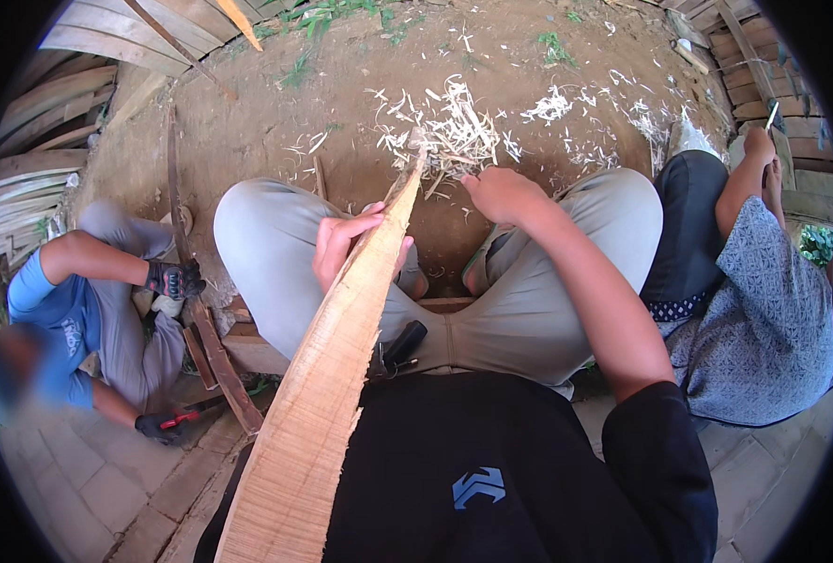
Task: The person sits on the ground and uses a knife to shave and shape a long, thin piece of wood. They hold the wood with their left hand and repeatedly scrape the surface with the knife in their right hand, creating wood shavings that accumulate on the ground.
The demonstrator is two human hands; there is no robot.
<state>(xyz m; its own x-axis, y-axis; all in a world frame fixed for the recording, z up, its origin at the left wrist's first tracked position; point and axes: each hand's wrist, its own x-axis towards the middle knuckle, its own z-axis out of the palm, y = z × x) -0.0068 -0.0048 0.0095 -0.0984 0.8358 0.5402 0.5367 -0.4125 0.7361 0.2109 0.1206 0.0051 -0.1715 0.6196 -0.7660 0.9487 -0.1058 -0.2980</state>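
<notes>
There is one long pale board (327, 375). It slants up over the grey pants (271, 249), with its thin end pointing at one big pile of wood curls (463, 136) on the dirt (247, 141). The left hand (346, 246) is bent around the board, gripping it near that end. The right hand (505, 195) is curled up just beside the tip; I can't tell if it holds anything. Two other people sit near, one in blue (60, 319) on the left.

Looks like bare, matt wood on the plank (315, 403) (rough along one edge), dull cloth on the trousers (275, 249).
</notes>
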